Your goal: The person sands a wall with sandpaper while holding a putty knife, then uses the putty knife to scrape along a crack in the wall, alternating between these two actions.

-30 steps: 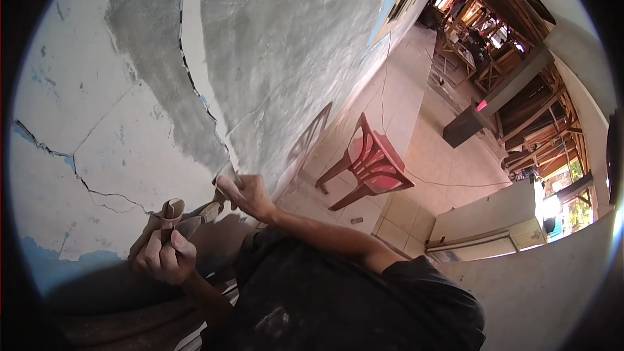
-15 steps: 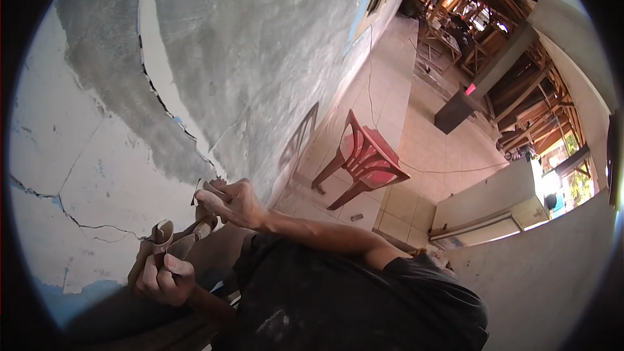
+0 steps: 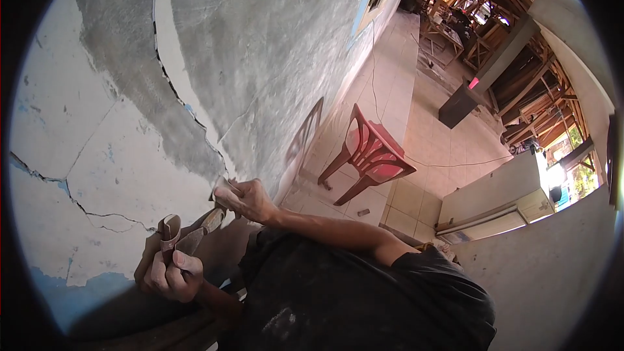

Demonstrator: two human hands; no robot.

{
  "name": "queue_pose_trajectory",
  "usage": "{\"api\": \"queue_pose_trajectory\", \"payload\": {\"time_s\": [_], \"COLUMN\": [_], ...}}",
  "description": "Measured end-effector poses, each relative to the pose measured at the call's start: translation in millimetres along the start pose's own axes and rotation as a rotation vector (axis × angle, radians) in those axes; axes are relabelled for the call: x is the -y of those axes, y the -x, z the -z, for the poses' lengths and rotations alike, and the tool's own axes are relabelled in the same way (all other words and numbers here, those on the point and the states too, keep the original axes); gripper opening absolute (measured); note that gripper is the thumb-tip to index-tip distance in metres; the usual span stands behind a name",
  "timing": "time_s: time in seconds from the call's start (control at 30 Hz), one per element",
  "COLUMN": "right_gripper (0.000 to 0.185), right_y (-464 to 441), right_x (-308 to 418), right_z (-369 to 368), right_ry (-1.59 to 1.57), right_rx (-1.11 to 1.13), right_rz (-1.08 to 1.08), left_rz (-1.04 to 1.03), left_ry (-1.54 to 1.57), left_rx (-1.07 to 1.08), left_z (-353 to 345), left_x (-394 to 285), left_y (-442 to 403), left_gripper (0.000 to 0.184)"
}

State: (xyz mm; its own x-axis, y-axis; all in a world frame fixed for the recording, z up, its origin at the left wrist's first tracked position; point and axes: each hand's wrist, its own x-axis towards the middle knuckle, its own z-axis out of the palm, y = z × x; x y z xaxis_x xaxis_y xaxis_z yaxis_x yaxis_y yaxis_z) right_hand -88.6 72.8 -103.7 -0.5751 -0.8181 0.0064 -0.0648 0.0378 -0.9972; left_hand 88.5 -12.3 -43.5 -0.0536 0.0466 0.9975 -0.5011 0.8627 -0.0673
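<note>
This looks like a worn house or similar building, with a cracked, patchily plastered wall [image 3: 221,45], a tiled floor [image 3: 432,127], a red plastic chair [image 3: 373,149] and rough timber framing [image 3: 539,117] beyond

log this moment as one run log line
left hand: gripping curled strip | right hand: at wall crack, held item unclear | red chair: on tiled floor

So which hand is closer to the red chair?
Right. The right hand is by the long crack, between the red chair and the left hand, which is farther off.
</note>
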Motion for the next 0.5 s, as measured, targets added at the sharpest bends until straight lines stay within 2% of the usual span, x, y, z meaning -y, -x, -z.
{"api": "queue_pose_trajectory", "payload": {"time_s": [0.1, 0.2, 0.27, 0.43, 0.5], "right_gripper": [0.049, 0.05, 0.051, 0.048, 0.046], "right_y": [-5.6, -11.6, -9.3, 4.5, -2.0], "right_x": [24.3, -5.4, -21.5, 16.7, -5.4], "right_z": [-1.1, -4.1, -3.7, 1.1, 2.3], "right_ry": [0.036, 0.048, 0.055, 0.098, 0.036], "right_rx": [0.005, -0.027, -0.037, -0.017, -0.041], "right_rz": [0.112, 0.107, 0.058, -0.065, 0.049], "left_rz": [-0.002, -0.001, 0.006, 0.001, 0.011], "left_ry": [0.0, 0.008, 0.006, 0.004, -0.008], "left_rx": [0.006, -0.013, -0.015, -0.007, -0.016], "left_z": [1.6, 0.5, 0.3, 2.0, 1.5], "left_x": [-1.6, 3.2, 2.8, -0.8, -2.7], "left_y": [1.0, 6.1, 8.2, 5.0, 3.6], "left_gripper": [0.038, 0.039, 0.039, 0.038, 0.036]}}
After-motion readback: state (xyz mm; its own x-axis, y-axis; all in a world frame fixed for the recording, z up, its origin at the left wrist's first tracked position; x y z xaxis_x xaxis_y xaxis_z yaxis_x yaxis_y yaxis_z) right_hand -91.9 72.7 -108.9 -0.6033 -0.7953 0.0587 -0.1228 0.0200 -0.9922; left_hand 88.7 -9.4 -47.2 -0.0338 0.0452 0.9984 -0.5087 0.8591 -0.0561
